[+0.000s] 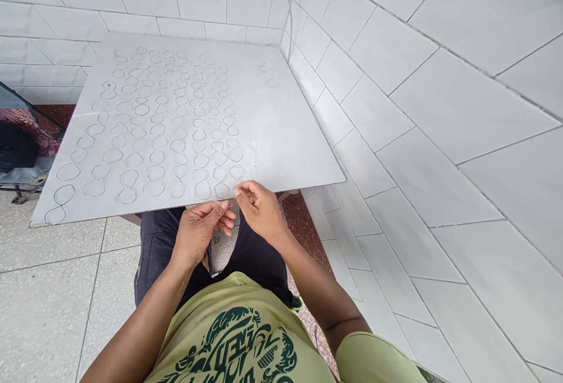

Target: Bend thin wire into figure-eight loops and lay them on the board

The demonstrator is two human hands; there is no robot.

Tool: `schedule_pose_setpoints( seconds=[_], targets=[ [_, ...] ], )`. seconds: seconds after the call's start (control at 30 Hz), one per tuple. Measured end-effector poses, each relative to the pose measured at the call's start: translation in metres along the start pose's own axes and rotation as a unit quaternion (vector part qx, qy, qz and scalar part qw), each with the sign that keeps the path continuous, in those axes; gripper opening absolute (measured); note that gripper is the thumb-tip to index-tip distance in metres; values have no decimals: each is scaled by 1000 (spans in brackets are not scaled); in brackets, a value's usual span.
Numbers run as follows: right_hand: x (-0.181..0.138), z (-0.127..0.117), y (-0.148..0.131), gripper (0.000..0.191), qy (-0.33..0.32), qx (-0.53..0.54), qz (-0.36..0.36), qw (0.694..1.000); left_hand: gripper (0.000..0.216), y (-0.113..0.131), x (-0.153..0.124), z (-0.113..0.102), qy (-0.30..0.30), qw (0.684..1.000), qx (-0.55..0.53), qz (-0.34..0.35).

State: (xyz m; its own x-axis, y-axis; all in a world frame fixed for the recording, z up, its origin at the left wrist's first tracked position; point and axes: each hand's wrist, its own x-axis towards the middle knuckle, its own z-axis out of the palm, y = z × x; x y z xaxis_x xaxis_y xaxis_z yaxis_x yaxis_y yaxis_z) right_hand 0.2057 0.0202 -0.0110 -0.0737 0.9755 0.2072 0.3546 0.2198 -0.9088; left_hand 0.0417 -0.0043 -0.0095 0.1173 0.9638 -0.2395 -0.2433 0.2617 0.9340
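Observation:
A flat white board [281,136] lies in front of me, covered with several rows of thin wire figure-eight loops [167,131]. My left hand [200,230] and my right hand [259,210] meet just below the board's near edge, above my lap. Both have their fingertips pinched together on a thin piece of wire [229,200], which is barely visible between them. The closest loops on the board lie just above my right hand's fingers.
A white tiled wall [417,107] runs close along the right and behind the board. One separate bent wire [269,75] lies at the board's far right. A thin cord [289,2] hangs in the corner. Dark objects [21,142] sit on the speckled floor at the left.

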Motion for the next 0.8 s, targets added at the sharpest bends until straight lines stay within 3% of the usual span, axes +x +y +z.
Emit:
schedule_pose_setpoints(
  seconds=[0.33, 0.8],
  targets=[
    [4, 3, 7, 32, -34, 287, 84, 954, 31, -2, -7, -2, -18, 999, 30, 0],
    [2, -5, 20, 30, -58, 370, 71, 925, 29, -3, -10, -10, 24, 1000, -3, -10]
  ],
)
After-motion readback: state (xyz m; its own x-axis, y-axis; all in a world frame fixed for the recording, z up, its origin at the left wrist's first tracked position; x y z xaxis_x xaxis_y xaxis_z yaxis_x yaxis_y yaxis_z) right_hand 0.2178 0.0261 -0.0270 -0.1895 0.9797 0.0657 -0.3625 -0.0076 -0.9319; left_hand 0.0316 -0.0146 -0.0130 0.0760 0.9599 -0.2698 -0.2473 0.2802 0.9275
